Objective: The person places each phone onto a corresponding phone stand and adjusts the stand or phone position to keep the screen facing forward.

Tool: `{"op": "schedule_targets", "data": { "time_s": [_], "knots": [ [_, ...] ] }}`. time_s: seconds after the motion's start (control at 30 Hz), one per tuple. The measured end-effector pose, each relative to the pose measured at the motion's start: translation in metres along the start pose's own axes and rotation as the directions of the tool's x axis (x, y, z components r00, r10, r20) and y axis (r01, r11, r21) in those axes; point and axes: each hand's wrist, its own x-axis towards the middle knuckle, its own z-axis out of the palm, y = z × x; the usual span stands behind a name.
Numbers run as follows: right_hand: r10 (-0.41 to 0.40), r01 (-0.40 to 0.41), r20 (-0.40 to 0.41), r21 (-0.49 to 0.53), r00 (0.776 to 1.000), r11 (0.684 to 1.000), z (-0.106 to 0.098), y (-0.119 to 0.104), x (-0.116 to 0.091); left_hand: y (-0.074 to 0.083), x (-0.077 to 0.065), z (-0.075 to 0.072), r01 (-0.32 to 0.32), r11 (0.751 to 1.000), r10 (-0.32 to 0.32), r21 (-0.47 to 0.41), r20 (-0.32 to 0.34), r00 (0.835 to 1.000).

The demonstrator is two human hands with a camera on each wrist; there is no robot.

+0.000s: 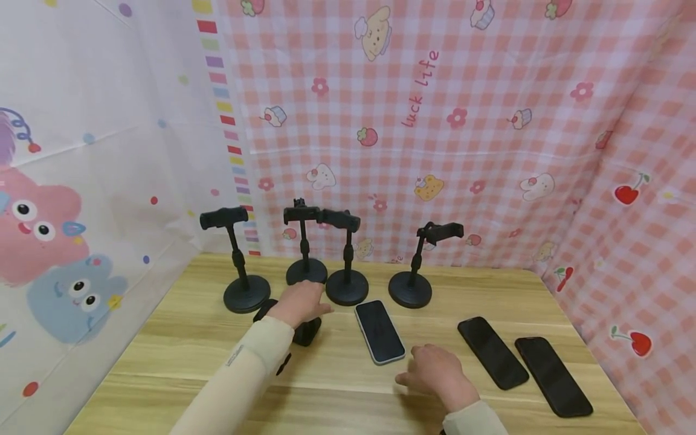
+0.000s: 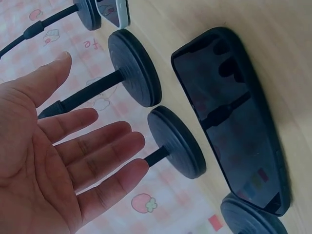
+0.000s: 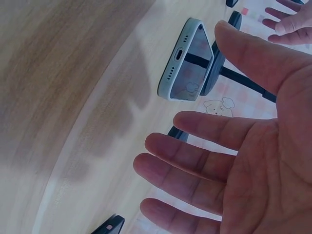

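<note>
My left hand (image 1: pixel 299 302) hovers above a black phone (image 2: pixel 229 117), which it partly hides in the head view. That hand's fingers are spread and hold nothing in the left wrist view. To the right lies a phone with a pale edge (image 1: pixel 380 332), its dark screen up. Nearest to it is my right hand (image 1: pixel 435 371), just off its lower right corner. In the right wrist view, the right hand's fingers (image 3: pixel 195 187) are extended with nothing in them, below the pale-edged phone's port end.
Several black phone stands with round bases (image 1: pixel 348 287) line the back of the wooden table (image 1: pixel 337 393). Two more black phones, a nearer one (image 1: pixel 492 352) and an outer one (image 1: pixel 553 376), lie at the right. A pink checked cloth (image 1: pixel 413 157) hangs behind.
</note>
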Motion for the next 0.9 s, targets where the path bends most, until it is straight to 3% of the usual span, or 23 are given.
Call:
{"op": "schedule_targets", "data": {
  "time_s": [0.3,0.67,0.9],
  "knots": [
    [0.024,-0.023,0.032,-0.012,0.999,1.0,0.0,-0.001,0.008,0.005,0.014,-0.012,-0.003,1.0,0.003,0.008,0.006,1.0],
    [-0.006,0.006,-0.008,-0.027,1.0,1.0,0.002,-0.003,0.015,0.016,0.036,-0.028,0.015,1.0,-0.015,-0.018,-0.014,1.0],
    [0.0,0.0,0.009,-0.037,1.0,0.999,0.002,-0.004,0.016,0.017,0.049,-0.036,0.011,1.0,-0.01,0.003,-0.101,0.995]
  ]
}}
